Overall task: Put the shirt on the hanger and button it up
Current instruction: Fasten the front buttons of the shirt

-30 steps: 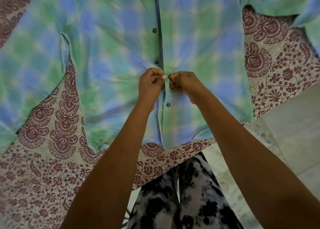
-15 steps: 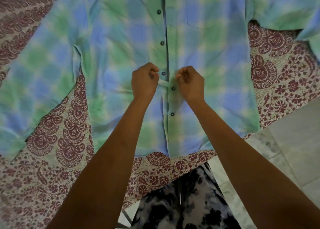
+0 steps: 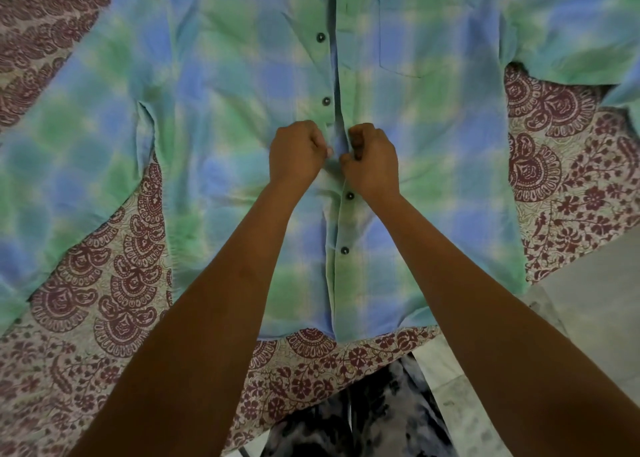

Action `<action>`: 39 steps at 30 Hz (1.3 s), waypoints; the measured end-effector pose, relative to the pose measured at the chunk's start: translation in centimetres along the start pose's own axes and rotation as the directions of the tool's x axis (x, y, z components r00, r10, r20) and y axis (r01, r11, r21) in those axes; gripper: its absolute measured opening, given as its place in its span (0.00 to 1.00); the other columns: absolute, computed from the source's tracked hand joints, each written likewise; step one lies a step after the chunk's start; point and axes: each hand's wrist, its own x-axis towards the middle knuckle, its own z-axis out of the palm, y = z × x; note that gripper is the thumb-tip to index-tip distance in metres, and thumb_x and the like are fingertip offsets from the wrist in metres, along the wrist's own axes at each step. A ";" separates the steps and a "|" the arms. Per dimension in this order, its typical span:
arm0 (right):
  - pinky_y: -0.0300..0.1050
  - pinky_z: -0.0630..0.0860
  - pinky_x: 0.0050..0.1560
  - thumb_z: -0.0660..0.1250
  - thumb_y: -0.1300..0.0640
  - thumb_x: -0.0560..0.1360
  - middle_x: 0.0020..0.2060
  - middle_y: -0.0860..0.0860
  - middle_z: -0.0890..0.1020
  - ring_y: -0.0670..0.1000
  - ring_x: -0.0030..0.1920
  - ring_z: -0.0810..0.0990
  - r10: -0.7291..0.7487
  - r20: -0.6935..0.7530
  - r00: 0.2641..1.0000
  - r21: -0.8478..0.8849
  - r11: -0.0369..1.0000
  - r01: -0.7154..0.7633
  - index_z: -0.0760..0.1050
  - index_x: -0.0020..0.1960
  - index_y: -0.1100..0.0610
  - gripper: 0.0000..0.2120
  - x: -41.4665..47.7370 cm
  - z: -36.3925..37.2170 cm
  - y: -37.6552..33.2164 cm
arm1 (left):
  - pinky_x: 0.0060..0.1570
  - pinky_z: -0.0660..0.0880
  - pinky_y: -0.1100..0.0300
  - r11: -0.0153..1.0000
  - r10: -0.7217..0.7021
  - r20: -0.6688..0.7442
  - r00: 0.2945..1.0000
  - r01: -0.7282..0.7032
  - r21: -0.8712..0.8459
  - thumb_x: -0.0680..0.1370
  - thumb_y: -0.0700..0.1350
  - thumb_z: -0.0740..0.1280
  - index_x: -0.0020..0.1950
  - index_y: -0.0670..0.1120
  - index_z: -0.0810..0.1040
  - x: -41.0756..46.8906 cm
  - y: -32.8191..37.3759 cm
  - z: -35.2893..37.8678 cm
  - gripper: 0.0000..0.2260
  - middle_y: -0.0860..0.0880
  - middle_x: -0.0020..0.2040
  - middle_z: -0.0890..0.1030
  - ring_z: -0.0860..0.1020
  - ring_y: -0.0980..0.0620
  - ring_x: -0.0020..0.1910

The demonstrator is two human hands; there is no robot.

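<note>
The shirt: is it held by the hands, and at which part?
Yes. The left hand and the right hand each pinch the shirt at its front button edge, about mid-height.

1. Printed cotton cloth (image 3: 114, 304), cream ground with maroon paisley medallions and a floral vine border. Spread flat, showing at the left, right and bottom of the view, its near edge running diagonally across the bottom.
2. Pale grey stone-tile floor (image 3: 595, 301) with visible joints. Exposed at lower right, beside the cloth's edge.
3. Black-and-white marbled-print trousers (image 3: 363, 418) in soft fabric. Bottom centre, just beyond the cloth's near edge.
</note>
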 end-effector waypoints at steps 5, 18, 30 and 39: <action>0.37 0.69 0.44 0.63 0.61 0.73 0.47 0.58 0.82 0.55 0.48 0.80 0.103 -0.065 0.993 0.045 0.994 -0.100 0.78 0.53 0.62 0.10 0.7 -0.5 -0.8 | 0.43 0.71 0.65 0.993 -0.094 -0.074 0.993 0.088 -0.085 0.71 0.38 0.70 0.41 0.42 0.82 1.1 1.5 -0.3 0.01 0.46 0.43 0.83 0.80 0.50 0.44; 0.38 0.74 0.36 0.67 0.68 0.72 0.26 0.48 0.78 0.48 0.31 0.74 0.377 0.218 0.900 0.694 0.589 -0.414 0.76 0.33 0.55 0.13 0.7 -1.6 0.1 | 0.45 0.71 0.69 0.973 -0.116 -0.117 0.986 0.089 -0.212 0.72 0.38 0.68 0.46 0.42 0.84 0.1 2.6 1.3 0.06 0.45 0.46 0.85 0.82 0.50 0.46; 0.50 0.78 0.53 0.68 0.69 0.71 0.35 0.53 0.80 0.52 0.38 0.78 0.432 0.191 0.882 0.739 0.528 -0.418 0.78 0.37 0.57 0.10 0.3 -1.2 -0.2 | 0.35 0.69 0.76 0.970 -0.123 -0.120 0.985 0.094 -0.224 0.72 0.39 0.68 0.46 0.42 0.84 -0.4 3.0 1.6 0.06 0.45 0.45 0.85 0.79 0.56 0.41; 0.46 0.78 0.51 0.65 0.67 0.71 0.36 0.49 0.81 0.49 0.39 0.79 0.349 0.041 0.936 0.652 0.701 -0.290 0.82 0.45 0.58 0.08 0.5 -0.6 -0.2 | 0.48 0.75 0.65 0.967 -0.140 -0.095 0.986 0.115 -0.228 0.72 0.38 0.69 0.47 0.42 0.83 0.2 3.0 1.4 0.06 0.44 0.46 0.84 0.82 0.49 0.46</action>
